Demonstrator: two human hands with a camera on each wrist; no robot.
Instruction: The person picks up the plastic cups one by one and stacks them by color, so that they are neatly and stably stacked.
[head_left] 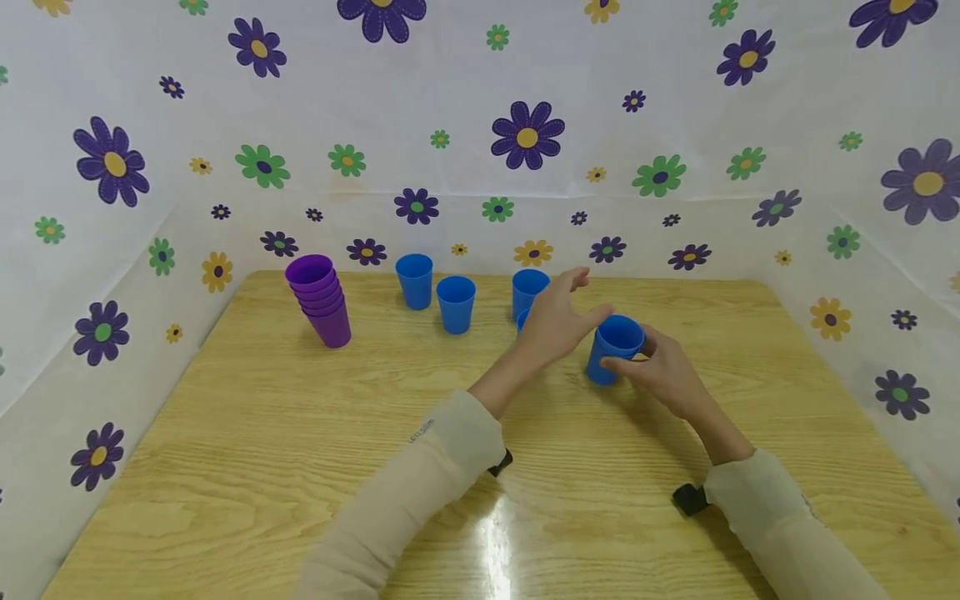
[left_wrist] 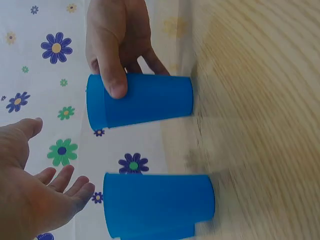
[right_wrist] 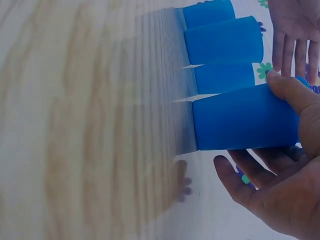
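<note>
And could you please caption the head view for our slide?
Right hand grips nested blue cups; purple cup stack stands at left.

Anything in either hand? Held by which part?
The right hand holds the nested blue, tapered, plastic-looking cups by their outer sides near the rim, thumb opposite fingers. The left hand holds nothing.

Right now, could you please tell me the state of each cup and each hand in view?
Nested blue cups: upright, stacked one inside another.
Right hand: gripping the nested blue cups.
Left hand: holding nothing.
Leftmost blue cup: upright.
Blue cup just right of it: upright.
Rear blue cup beyond the left hand: upright, partly hidden.
Front blue cup there: upright, mostly hidden from the head camera.
Purple cups: nested, upright.
</note>
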